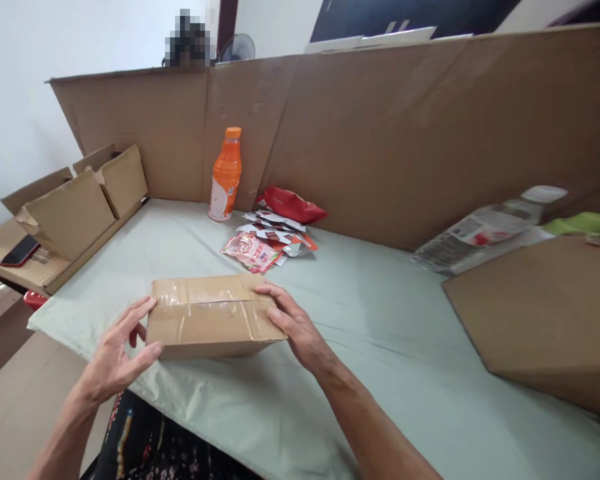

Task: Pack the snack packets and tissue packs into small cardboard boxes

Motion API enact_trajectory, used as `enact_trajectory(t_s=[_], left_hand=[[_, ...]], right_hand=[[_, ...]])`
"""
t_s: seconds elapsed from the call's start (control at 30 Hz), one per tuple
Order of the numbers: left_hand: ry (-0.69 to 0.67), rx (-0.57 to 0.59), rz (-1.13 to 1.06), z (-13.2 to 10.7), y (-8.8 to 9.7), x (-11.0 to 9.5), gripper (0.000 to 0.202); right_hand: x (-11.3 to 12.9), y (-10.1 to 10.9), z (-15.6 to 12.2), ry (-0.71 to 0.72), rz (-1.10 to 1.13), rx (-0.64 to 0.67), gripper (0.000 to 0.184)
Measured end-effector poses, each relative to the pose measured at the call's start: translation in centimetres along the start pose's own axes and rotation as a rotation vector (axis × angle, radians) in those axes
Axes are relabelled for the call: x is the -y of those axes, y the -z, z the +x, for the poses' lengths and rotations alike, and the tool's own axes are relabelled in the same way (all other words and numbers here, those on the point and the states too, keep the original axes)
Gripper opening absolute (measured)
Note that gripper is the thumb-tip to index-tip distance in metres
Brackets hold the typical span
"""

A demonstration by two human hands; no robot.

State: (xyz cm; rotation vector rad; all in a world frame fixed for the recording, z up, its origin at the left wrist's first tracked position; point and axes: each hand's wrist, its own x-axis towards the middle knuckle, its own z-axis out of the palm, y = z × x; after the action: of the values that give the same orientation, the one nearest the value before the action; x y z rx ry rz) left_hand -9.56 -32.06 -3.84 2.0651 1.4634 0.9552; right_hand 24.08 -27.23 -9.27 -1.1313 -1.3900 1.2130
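A small cardboard box (pixel 210 317), its flaps closed and sealed with clear tape, lies flat on the pale green table cover (pixel 380 347) near the front edge. My left hand (pixel 115 357) clasps its left end, thumb under the front corner and fingers on the top. My right hand (pixel 293 323) presses on the right end, fingers spread over the top flap. Both hands hold the box between them.
Behind the box lie several snack packets (pixel 270 240) and a red bag (pixel 293 203), with an orange drink bottle (pixel 226 175) upright. A tall cardboard wall (pixel 405 133) rings the table. An open carton (pixel 75 207) and a phone (pixel 19 251) sit left; flat cardboard (pixel 545 313) right.
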Motion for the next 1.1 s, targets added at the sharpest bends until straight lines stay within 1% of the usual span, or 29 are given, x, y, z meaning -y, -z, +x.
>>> enact_trajectory(t_s=[0.07, 0.1, 0.2, 0.3, 0.4, 0.47, 0.53, 0.67, 0.8, 0.87, 1.0, 1.1], left_hand=[[-0.003, 0.090, 0.012, -0.1, 1.0, 0.3, 0.061], [-0.004, 0.109, 0.015, -0.1, 1.3, 0.5, 0.062], [-0.029, 0.108, 0.009, 0.4, 1.4, 1.0, 0.061], [-0.081, 0.131, -0.004, 1.4, 0.5, 1.0, 0.061], [-0.152, 0.171, -0.030, 2.8, -1.3, 0.2, 0.062], [-0.214, 0.199, -0.063, 3.9, -3.0, -0.6, 0.061], [-0.274, 0.253, -0.099, 5.3, -5.0, -1.8, 0.060], [-0.341, 0.429, -0.169, 8.6, -9.5, -5.0, 0.059], [-0.381, 0.630, -0.237, 12.2, -14.5, -9.4, 0.058], [-0.411, 0.736, -0.271, 13.5, -17.2, -11.9, 0.059], [-0.494, 0.926, -0.335, 15.2, -22.7, -16.9, 0.061], [-0.520, 1.049, -0.371, 16.2, -26.5, -20.5, 0.061]], right_hand=[[0.0, 0.2, 0.0, 0.033, -0.008, 0.044, 0.058], [0.1, 0.3, -0.1, 0.042, -0.017, 0.067, 0.058], [0.2, 0.8, -0.8, 0.064, -0.029, 0.080, 0.059], [0.3, 1.7, -2.3, 0.099, -0.032, -0.006, 0.055], [0.5, 3.3, -4.9, 0.113, -0.072, -0.139, 0.050], [0.5, 4.6, -7.2, 0.102, -0.102, -0.249, 0.049], [0.2, 5.9, -9.7, 0.082, -0.123, -0.382, 0.048], [-0.8, 8.4, -15.0, 0.056, -0.164, -0.627, 0.047], [-1.4, 10.7, -19.4, -0.027, -0.178, -0.865, 0.044], [-1.2, 11.7, -21.3, -0.036, -0.207, -1.010, 0.043], [-0.7, 13.3, -24.6, -0.050, -0.258, -1.314, 0.039], [-0.7, 14.0, -26.7, -0.086, -0.293, -1.463, 0.037]])
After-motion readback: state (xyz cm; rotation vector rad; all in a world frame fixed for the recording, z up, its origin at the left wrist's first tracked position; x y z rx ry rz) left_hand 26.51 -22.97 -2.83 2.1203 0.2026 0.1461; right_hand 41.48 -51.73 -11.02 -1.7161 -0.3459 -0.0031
